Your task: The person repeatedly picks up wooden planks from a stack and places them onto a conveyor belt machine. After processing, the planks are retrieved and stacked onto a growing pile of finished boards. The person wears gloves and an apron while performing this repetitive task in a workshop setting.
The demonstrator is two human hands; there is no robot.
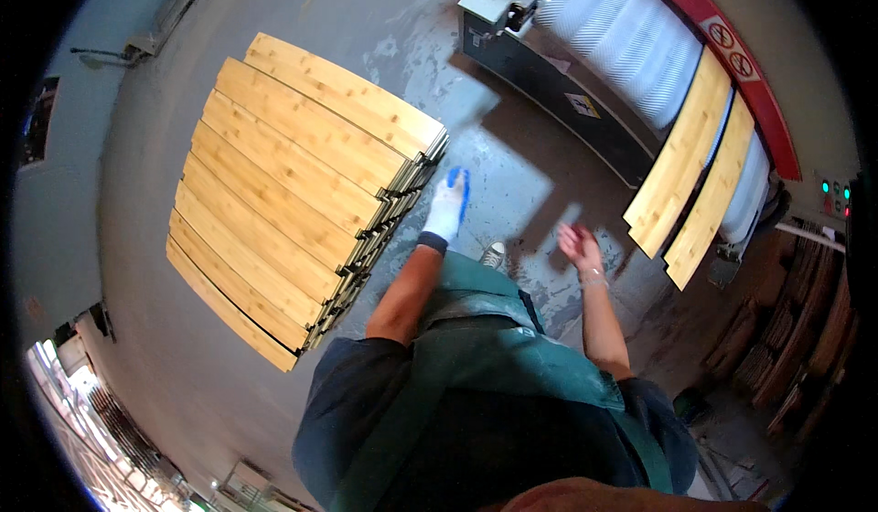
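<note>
My left hand (pixel 448 205), in a white glove with blue on it, hangs beside the near right end of a stack of wooden planks (pixel 288 165). It is apart from them, with its fingers stretched out and nothing seen in it. Bare and loosely curled, my right hand (pixel 580 245) is open and holds nothing. To its right, two wooden planks, a left one (pixel 681 160) and a right one (pixel 716 192), jut from a machine (pixel 622 41) with a ribbed, pale bed. The stacked planks lie side by side, with dark notched ends facing me.
A red machine frame (pixel 768 101) curves over the far right, by a panel of lit buttons (pixel 836 192). Dark stacked boards (pixel 796 329) stand at the lower right. Grey floor (pixel 508 160) with worn patches lies between the stack and the machine.
</note>
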